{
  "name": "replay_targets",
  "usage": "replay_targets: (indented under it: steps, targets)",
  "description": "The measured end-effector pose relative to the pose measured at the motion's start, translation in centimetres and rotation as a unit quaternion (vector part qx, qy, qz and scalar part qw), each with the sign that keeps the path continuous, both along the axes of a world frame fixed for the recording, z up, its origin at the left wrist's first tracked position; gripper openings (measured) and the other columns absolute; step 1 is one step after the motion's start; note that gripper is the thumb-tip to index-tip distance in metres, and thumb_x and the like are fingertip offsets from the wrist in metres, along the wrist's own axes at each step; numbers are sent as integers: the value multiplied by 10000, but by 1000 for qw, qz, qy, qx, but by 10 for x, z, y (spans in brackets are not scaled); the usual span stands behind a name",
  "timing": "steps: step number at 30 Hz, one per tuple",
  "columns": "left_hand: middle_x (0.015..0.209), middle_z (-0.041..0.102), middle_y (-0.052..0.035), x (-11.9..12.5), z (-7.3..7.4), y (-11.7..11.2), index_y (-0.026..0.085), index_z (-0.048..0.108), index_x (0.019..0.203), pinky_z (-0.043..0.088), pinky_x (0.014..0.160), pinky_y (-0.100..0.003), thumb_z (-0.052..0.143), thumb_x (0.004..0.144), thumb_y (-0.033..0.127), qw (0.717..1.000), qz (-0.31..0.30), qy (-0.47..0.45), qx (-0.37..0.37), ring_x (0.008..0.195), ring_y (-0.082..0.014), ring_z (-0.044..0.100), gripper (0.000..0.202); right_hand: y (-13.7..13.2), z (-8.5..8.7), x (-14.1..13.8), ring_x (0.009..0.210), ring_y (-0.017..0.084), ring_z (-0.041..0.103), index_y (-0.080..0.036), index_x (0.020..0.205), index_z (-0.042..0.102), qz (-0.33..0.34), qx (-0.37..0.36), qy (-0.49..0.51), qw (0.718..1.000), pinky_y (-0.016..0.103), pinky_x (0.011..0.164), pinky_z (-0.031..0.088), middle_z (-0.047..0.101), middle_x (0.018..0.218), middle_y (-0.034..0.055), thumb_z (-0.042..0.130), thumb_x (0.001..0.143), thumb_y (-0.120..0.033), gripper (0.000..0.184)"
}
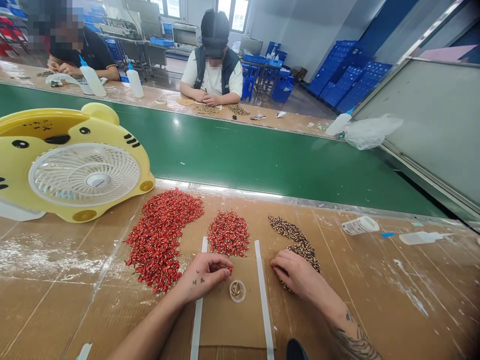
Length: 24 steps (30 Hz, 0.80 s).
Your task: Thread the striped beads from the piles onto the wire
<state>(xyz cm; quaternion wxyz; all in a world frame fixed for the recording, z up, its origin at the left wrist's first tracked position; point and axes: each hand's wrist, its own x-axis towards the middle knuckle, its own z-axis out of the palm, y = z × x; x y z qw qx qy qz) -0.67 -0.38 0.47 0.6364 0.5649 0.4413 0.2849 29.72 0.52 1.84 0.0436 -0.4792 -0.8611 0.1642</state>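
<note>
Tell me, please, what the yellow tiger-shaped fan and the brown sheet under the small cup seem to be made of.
The yellow tiger-shaped fan looks like moulded plastic: glossy, with smooth rounded contours and a white ribbed grille. The brown sheet looks like cardboard: matte and papery, with straight cut edges, though any corrugation is not visible from here.

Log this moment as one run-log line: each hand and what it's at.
left hand: red piece at fingertips | right hand: on speckled brown pile | between hands: clear cup
</note>
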Motion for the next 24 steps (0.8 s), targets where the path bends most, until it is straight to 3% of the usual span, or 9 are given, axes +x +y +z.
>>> replay_targets:
  steps: [3, 7, 13, 17, 24]
  targets:
    - [740, 705, -43, 0, 1, 1, 119, 741, 886, 419, 630, -238, 636, 818, 240, 1000, 2, 0, 0, 674, -156, 597, 174, 0, 8, 1, 770, 213, 611, -187, 800, 657, -6, 4, 28, 1000, 335, 709, 491, 663, 804, 54, 502, 910, -104, 207]
    - [747, 704, -43, 1, 4, 1, 109, 739, 877, 403, 615, -227, 637, 806, 218, 1000, 5, -14, -7, 674, -148, 593, 165, -3, 16, -10, 778, 191, 657, -199, 901, 670, -46, -8, 145, 988, 305, 717, 512, 715, 867, 51, 526, 938, -175, 151]
    - [729, 724, -54, 3, 1, 1, 102, 751, 887, 431, 626, -230, 672, 788, 233, 997, 41, -51, -31, 656, -147, 612, 182, -4, 15, -73, 789, 170, 676, -216, 857, 721, -41, -49, 320, 945, 269, 739, 519, 730, 854, 29, 630, 903, -193, 105]
    - [795, 752, -79, 4, -6, 1, 109, 762, 872, 474, 687, -248, 711, 755, 224, 993, 78, -81, -20, 714, -169, 650, 172, -5, 10, -101, 759, 167, 667, -212, 810, 705, -75, -73, 344, 933, 268, 726, 509, 723, 816, 16, 668, 867, -177, 76]
    - [759, 741, -72, 5, -12, 0, 114, 747, 798, 463, 636, -231, 695, 759, 202, 994, 101, -41, 21, 668, -157, 638, 109, -7, 2, -102, 763, 168, 662, -210, 793, 716, -90, -73, 368, 923, 266, 728, 511, 722, 812, 23, 665, 863, -183, 91]
